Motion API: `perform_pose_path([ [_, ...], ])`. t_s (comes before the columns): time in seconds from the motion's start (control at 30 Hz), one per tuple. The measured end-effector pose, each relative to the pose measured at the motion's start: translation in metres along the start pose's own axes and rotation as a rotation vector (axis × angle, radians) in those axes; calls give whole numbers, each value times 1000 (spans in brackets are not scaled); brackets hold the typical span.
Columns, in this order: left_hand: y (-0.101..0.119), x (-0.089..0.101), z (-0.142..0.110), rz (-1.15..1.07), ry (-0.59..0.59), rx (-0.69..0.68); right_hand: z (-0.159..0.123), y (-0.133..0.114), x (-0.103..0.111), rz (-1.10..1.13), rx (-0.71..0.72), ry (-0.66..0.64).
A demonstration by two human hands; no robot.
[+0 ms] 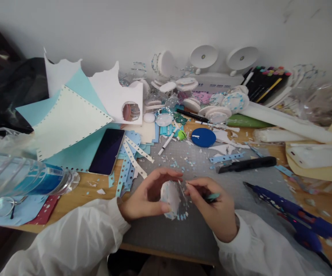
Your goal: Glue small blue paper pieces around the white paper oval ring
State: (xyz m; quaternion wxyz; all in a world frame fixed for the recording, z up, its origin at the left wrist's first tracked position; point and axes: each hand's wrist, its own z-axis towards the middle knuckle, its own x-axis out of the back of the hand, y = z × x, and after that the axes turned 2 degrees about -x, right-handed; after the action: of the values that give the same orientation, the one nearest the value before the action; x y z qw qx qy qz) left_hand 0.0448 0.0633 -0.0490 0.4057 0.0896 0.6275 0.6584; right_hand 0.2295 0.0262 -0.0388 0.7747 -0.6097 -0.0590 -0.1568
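Grey mat (151,234); white disc (169,197) in curled left hand (145,193), right hand (215,211) beside, pinching tool (213,196).

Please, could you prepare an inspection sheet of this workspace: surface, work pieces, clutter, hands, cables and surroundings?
Surface: grey mat on a wooden table; paper scraps scattered about.
Work pieces: white round piece in hand, with small blue bits along its lower edge.
Clutter: phone, punched strips, blue disc, black cutter, glue gun with a red light showing, water bottle, glasses.
Left hand: grips the white round piece.
Right hand: fingertips close to that piece; holds a teal item, mostly hidden.
Cables: black cable at the glue gun's handle, running out of view.
Surroundings: pale wall behind; markers bunched nearby.
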Motion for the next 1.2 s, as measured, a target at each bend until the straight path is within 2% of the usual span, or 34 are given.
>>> perform_pose_path([
  [0.17,-8,0,-5,157,46,-55,-2,1,-2,-80,18,31],
  [0.37,-11,0,-8,312,64,-118,-5,1,-3,-178,113,74],
  [0.57,-9,-4,-5,481,119,-75,-4,1,-6,-202,139,59],
  [0.67,-10,-5,-5,496,149,-71,-3,2,-6,-178,151,27],
  [1.2,-3,-5,-4,381,153,19,4,2,2,-23,188,-179],
])
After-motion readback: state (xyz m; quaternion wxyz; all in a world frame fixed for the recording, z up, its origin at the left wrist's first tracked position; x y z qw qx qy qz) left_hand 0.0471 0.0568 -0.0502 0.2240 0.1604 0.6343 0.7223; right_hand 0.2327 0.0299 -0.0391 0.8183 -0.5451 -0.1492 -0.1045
